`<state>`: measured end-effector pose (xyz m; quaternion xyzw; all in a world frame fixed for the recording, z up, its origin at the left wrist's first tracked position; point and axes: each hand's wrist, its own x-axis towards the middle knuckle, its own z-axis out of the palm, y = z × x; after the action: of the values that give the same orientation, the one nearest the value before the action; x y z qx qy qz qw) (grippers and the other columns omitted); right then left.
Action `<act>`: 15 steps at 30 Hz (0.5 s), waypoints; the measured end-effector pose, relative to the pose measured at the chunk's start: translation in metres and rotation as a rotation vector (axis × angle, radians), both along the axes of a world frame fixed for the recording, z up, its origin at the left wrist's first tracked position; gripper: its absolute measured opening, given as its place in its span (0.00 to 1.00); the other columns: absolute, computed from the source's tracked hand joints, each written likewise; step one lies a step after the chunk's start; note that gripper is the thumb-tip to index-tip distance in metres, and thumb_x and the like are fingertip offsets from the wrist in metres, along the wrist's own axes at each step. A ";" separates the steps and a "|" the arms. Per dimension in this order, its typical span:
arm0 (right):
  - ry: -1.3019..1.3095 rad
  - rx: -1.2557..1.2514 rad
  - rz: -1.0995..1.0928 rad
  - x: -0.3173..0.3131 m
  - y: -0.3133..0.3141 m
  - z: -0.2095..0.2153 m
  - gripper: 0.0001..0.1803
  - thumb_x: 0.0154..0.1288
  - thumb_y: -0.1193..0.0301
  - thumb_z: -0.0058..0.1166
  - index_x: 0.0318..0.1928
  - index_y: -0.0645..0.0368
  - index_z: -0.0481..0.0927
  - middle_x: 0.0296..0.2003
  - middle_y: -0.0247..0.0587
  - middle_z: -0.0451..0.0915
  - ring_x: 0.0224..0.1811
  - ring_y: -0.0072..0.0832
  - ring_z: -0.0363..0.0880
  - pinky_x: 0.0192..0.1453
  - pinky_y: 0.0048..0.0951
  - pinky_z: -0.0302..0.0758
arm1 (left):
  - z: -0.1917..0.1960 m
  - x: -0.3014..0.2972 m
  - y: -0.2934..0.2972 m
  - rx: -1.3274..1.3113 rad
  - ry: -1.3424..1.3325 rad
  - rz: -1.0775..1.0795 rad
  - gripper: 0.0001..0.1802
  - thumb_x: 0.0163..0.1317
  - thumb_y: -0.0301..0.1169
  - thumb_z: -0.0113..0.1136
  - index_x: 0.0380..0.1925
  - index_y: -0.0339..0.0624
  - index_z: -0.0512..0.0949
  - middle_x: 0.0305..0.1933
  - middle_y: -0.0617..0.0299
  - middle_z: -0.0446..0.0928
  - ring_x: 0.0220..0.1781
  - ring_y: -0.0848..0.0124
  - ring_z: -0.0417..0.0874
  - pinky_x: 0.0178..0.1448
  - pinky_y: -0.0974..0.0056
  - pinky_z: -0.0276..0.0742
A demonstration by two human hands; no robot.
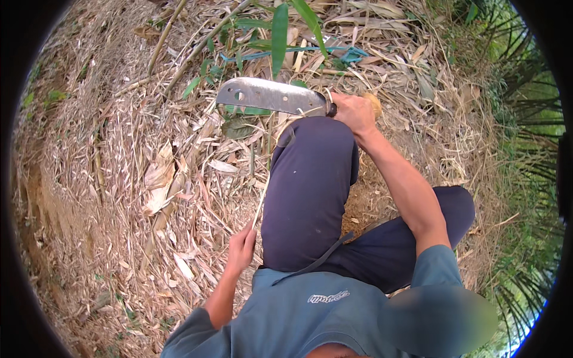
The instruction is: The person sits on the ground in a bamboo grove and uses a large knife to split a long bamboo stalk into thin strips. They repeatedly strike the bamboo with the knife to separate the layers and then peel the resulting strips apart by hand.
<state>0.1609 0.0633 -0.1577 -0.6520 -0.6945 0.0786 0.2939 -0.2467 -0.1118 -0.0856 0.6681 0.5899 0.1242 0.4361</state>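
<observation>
My right hand (pixel 356 113) is closed round the handle of a big knife with a broad blade (pixel 265 95), just beyond my raised knee. Its dark, worn blade has several holes and points left; the handle's pale rounded end (pixel 375 105) shows past my fist. Down beside my left thigh, my left hand (pixel 241 247) pinches a thin pale strip (pixel 261 203), which looks like split bamboo. The strip runs up along the leg toward the knee. Near the blade's base a pale piece (pixel 311 110) crosses the edge; whether it is the same strip I cannot tell.
Dry leaves and shavings (pixel 197 203) cover the ground. Green leaves (pixel 279 39) hang beyond the blade, near a blue-green strap (pixel 352 55). Thin stems (pixel 197 51) lie at the upper left. My dark-trousered leg (pixel 310 191) stands bent between my hands. Bushes (pixel 525 179) line the right side.
</observation>
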 end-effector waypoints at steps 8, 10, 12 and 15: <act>0.044 -0.010 0.079 -0.008 0.005 0.016 0.25 0.54 0.46 0.61 0.37 0.56 0.81 0.29 0.45 0.85 0.33 0.43 0.86 0.35 0.43 0.80 | -0.018 0.064 0.110 0.014 -0.081 0.176 0.27 0.76 0.37 0.49 0.67 0.30 0.69 0.22 0.66 0.69 0.24 0.79 0.66 0.29 0.68 0.65; -0.003 -0.034 0.081 -0.011 0.009 0.018 0.26 0.54 0.45 0.60 0.37 0.56 0.81 0.29 0.45 0.85 0.32 0.42 0.86 0.35 0.42 0.80 | -0.023 0.115 0.175 0.300 -0.163 0.017 0.23 0.74 0.36 0.51 0.59 0.27 0.75 0.27 0.54 0.77 0.29 0.72 0.72 0.36 0.64 0.71; -0.044 -0.012 0.096 -0.019 0.011 0.025 0.25 0.54 0.45 0.60 0.37 0.55 0.82 0.28 0.44 0.85 0.31 0.41 0.86 0.34 0.42 0.80 | -0.020 0.132 0.214 0.309 -0.180 -0.039 0.23 0.74 0.37 0.52 0.54 0.24 0.77 0.31 0.46 0.81 0.32 0.68 0.77 0.40 0.61 0.73; -0.071 0.033 0.067 -0.016 0.007 0.023 0.25 0.54 0.46 0.60 0.37 0.54 0.82 0.28 0.43 0.85 0.31 0.40 0.87 0.34 0.41 0.80 | -0.025 0.142 0.228 0.281 -0.200 -0.101 0.24 0.73 0.39 0.52 0.51 0.22 0.77 0.37 0.40 0.83 0.37 0.63 0.81 0.45 0.57 0.75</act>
<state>0.1453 0.0705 -0.1350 -0.6260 -0.7270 0.0537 0.2770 -0.1043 0.1164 -0.1108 0.7356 0.4862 0.2490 0.4006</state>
